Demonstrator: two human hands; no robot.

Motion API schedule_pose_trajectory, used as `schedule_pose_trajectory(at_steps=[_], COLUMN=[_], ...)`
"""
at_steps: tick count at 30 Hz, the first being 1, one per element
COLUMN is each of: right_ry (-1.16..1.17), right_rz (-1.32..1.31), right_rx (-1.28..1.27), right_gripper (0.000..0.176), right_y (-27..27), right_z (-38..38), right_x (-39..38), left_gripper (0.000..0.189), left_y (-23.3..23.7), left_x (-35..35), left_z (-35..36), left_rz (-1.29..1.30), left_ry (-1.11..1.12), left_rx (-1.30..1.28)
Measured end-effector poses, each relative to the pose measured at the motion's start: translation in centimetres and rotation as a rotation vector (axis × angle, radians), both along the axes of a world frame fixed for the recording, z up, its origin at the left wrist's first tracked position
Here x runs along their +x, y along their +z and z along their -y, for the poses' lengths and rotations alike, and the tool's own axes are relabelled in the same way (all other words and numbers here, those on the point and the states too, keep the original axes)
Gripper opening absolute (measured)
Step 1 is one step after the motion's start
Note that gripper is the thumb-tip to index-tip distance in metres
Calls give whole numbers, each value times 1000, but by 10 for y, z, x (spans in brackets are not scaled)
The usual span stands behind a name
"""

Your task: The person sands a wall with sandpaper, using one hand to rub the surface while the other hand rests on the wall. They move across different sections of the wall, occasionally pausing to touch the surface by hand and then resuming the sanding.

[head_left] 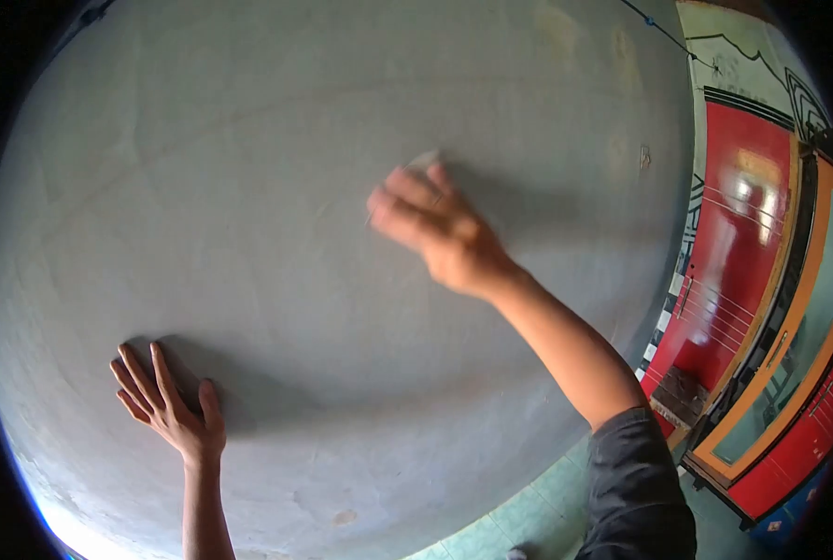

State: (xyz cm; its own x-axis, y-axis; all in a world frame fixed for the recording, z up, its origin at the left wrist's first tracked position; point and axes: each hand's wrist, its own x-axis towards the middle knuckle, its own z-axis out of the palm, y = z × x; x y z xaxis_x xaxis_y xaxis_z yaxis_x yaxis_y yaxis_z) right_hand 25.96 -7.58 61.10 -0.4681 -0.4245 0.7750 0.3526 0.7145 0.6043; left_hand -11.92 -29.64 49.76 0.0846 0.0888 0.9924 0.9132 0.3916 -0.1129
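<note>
A grey wall [276, 233] with faint streaks and scuffs fills most of the view. My left hand [169, 406] lies on its lower left part, palm down with fingers spread, holding nothing. Higher up near the middle, my right hand [440, 224] is against the wall, its fingers bent and smeared by motion. A small pale piece [424, 161] shows just beyond the right fingertips, mostly covered by the hand; its kind I cannot tell. The right forearm reaches in from the lower right, in a dark sleeve [636, 485].
On the right stands a red cabinet [729, 224] beside an orange-framed glass door [781, 373]. A brown box-like object [680, 397] sits low by the cabinet. Pale green floor tiles [529, 513] show below the wall. A dark cord [655, 23] runs across the top right corner.
</note>
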Motion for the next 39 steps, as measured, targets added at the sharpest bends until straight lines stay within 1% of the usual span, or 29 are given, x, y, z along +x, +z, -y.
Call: schedule_pose_trajectory(at_steps=[2, 4, 6, 9, 10, 11, 12, 13, 14, 16, 17, 18, 19, 20, 21, 22, 24, 25, 26, 28, 31, 32, 33, 34, 36, 38, 39], right_ry=[-65, -33, 144, 211, 222, 175, 269, 150, 162, 49, 52, 143, 210, 118, 147, 187, 287, 206, 126, 165, 170, 103, 264, 338, 494, 381, 256], right_rz=[24, -423, -899, -1167, -1018, -839, -610, -350, -87, -234, -396, -548, -749, -981, -1163, -1126, -1064, -932, -793, -199, -390, -542, -707, -908, -1087, -750, -517], right_rx=[54, -5, -499, -710, -658, -226, -108, -79, -59, -2, -85, -140, -487, -611, -753, -748, -736, -479, -225, -49, -90, -138, -460, -551, -674, -515, -321], right_gripper=[41, 38, 34, 31, 29, 28, 27, 33, 42, 44, 38, 34, 34, 34, 35, 34, 34, 35, 36, 42, 40, 38, 34, 33, 32, 34, 34], right_y=[17, 55, 86, 117, 115, 112, 107, 93, 86, 96, 103, 112, 109, 110, 112, 108, 103, 95, 84, 68, 79, 85, 85, 93, 103, 90, 84], right_z=[-8, -41, -52, -52, -39, -41, -27, -8, -2, -57, -84, -113, -122, -135, -135, -136, -114, -108, -101, -72, -105, -116, -122, -125, -106, -88, -68], right_x=[36, 107, 175, 220, 208, 197, 186, 178, 188, 223, 245, 268, 286, 300, 306, 299, 262, 235, 211, 197, 228, 246, 257, 262, 244, 209, 193], left_gripper=[73, 74, 74, 72, 71, 71, 70, 70, 70, 72, 71, 72, 72, 72, 72, 72, 72, 72, 72, 72, 71, 71, 71, 71, 71, 72, 73], left_y=[13, 28, 47, 73, 78, 82, 84, 85, 87, 92, 90, 90, 89, 85, 81, 78, 75, 72, 68, 62, 63, 64, 65, 66, 67, 67, 66], left_x=[43, 90, 143, 217, 235, 252, 266, 273, 283, 294, 290, 286, 283, 279, 275, 271, 266, 264, 261, 258, 261, 263, 266, 268, 272, 276, 276], left_z=[1, 8, 17, 20, 15, 7, -1, -8, -13, -35, -48, -56, -60, -55, -57, -63, -59, -61, -61, -65, -65, -62, -60, -61, -58, -59, -60], left_rz=[28, -15, -46, -69, -76, -73, -69, -61, -97, -171, -178, -178, -173, -169, -161, -156, -141, -122, -102, -86, -68, -65, -58, -51, -50, -59, -78], left_ry=[21, 37, 66, 83, 82, 78, 77, 76, 79, 79, 85, 79, 74, 73, 71, 67, 76, 80, 84, 75, 50, 51, 50, 47, 55, 69, 96], left_rx=[4, -27, -55, -81, -84, -80, -80, -81, -78, -77, -85, -83, -82, -83, -87, -88, -93, -99, -105, -123, -145, -146, -147, -150, -151, -157, -176])
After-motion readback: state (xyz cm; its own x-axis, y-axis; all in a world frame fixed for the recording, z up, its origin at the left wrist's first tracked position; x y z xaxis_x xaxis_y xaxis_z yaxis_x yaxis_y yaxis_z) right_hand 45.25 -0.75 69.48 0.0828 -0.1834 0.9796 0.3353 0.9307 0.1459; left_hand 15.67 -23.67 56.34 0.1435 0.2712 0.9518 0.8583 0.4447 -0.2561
